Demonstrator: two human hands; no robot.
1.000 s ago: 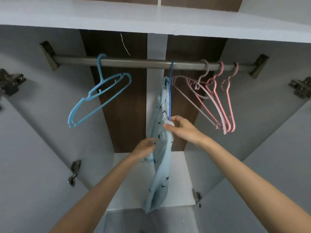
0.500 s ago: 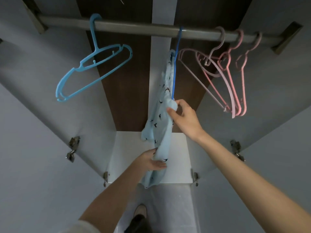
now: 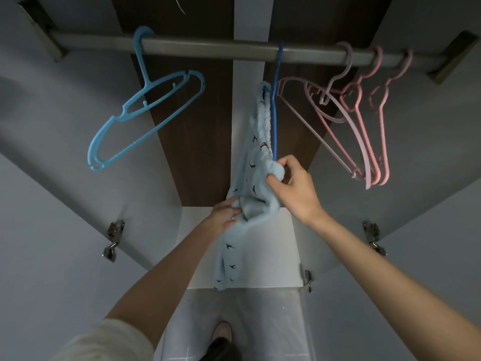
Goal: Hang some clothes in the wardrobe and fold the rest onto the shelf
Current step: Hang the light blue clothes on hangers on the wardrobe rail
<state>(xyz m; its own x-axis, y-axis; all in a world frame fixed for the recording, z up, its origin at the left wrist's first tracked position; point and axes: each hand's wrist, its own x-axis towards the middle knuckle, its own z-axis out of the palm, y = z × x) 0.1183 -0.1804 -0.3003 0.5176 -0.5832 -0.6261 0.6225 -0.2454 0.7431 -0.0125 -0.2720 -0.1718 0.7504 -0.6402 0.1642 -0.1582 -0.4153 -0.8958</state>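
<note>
Beneath the grey metal rail (image 3: 208, 48), near its middle, a pale blue garment printed with small dark birds (image 3: 251, 157) hung from a thin dark blue hanger (image 3: 274, 126). Our right hand (image 3: 295, 187) pinched a bunched fold of that cloth between thumb and curled fingers, right at the lower end of the hanger. Our left hand (image 3: 224, 215) sat lower and to the left, its fingers dug into another gathered fold and gripping it. Between the two hands the fabric was rumpled into a thick roll. Below them the rest dropped loosely, and its hem reached the front edge of the white bottom panel of the wardrobe (image 3: 282, 256).

To the left we had open room along the rail: a light blue plastic hanger (image 3: 124, 113) hung tilted, well apart from the garment. To the right it was tighter. A cluster of pink plastic hangers (image 3: 364, 162) hung near, and the shoulder of the closest one lay just beside the dark blue hanger's upper part. Whether they touched, we could not tell.

Both grey wardrobe doors (image 3: 52, 256) stood swung wide on metal hinges (image 3: 113, 239), so the front opening was unobstructed. A dark shoe (image 3: 221, 342) showed on the pale floor below.
</note>
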